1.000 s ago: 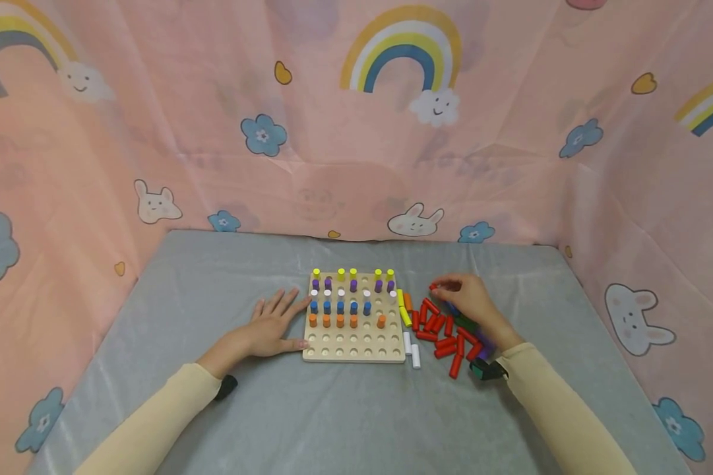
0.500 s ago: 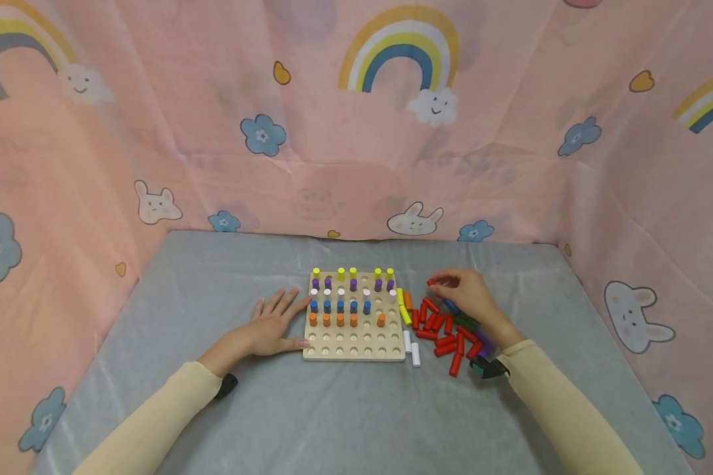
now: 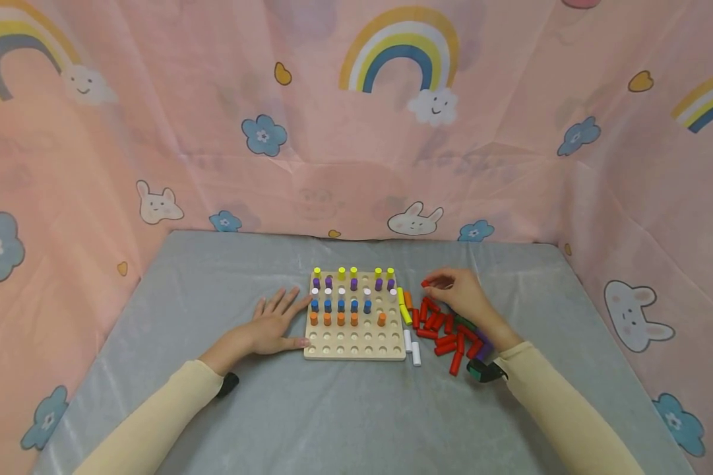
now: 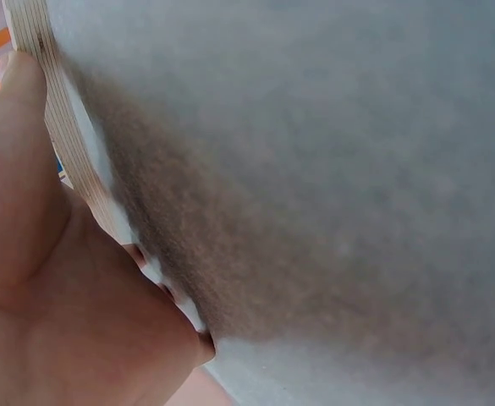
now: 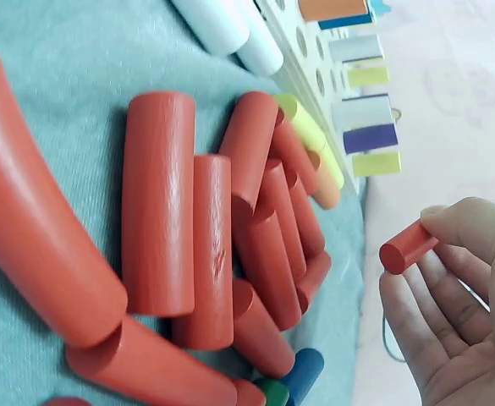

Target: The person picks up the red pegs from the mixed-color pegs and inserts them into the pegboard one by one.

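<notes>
Right hand (image 3: 463, 293) pinches a small red, apparently wooden cylinder (image 5: 412, 245), tilted two-to-eight o'clock in its wrist view; overhead, the pale wooden pegboard (image 3: 359, 344) lies toward eight o'clock, touched by the spread-fingered left hand (image 3: 268, 330).

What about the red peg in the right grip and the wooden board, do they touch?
Apart. The head view shows grey cloth between the red peg in the right grip and the wooden board.
</notes>
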Available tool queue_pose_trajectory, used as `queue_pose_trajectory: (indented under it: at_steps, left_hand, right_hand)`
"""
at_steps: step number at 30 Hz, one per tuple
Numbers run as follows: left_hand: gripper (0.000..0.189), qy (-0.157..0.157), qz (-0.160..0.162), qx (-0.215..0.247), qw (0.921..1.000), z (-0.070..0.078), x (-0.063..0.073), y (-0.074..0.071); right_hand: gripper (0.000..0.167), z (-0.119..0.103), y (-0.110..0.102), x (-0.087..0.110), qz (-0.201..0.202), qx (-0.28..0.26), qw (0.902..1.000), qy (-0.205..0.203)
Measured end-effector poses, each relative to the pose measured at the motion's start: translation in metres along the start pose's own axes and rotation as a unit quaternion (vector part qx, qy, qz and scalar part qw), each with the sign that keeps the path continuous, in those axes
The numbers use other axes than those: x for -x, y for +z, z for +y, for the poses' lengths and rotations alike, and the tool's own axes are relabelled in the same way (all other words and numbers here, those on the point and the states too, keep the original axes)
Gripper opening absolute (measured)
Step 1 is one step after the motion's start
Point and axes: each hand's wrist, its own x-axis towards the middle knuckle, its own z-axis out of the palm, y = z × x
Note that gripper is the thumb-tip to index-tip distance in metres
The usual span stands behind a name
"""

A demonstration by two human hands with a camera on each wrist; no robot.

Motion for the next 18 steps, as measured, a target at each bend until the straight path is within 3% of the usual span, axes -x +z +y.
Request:
queue_pose_trajectory:
  at_steps: [13, 18]
  left_hand:
    - [0.091, -0.01, -0.007, -0.011, 0.9999, 0.011, 0.004, -0.01]
    - [0.091, -0.011, -0.009, -0.013, 0.9998, 0.01, 0.004, -0.01]
  right_hand:
    - [0.019, -0.024, 0.01, 0.011, -0.017, -0.042, 0.9987, 0.022]
    - [0.019, -0.033, 0.016, 0.015, -0.023, -0.053, 0.9983, 0.006]
